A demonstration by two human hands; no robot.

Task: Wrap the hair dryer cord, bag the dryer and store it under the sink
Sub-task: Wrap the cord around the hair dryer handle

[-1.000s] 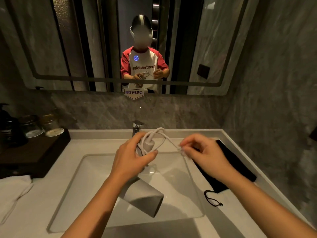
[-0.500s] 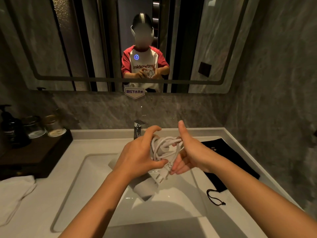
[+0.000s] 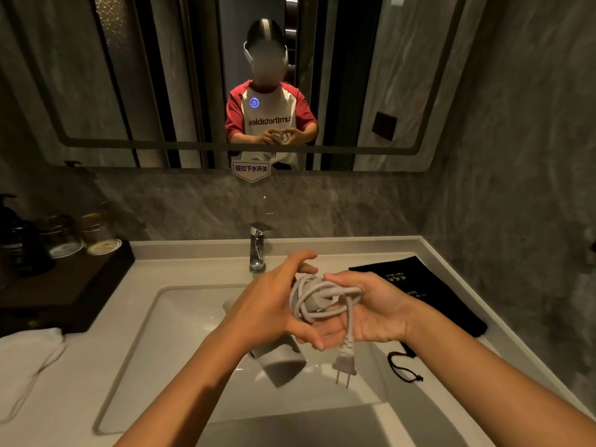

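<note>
— Where's the dryer [image 3: 280, 361]?

— Middle of the frame, held over the sink [image 3: 180, 321]. The left hand [image 3: 267, 309] is curled round its handle, thumb pressed on the cord [image 3: 317, 300] coils, barrel pointing down toward the basin.

— And the right hand [image 3: 371, 309]?

— Palm up, fingers loosely bent, cupping the wound cord from the right. The plug [image 3: 345, 362] dangles below both hands, prongs down.

— The bag [image 3: 416, 291]?

— Flat on the worktop [image 3: 206, 269] at right, black, beside the sink, its drawstring [image 3: 404, 367] trailing toward the lower edge. The tap [image 3: 258, 246] stands just behind the hands.
</note>
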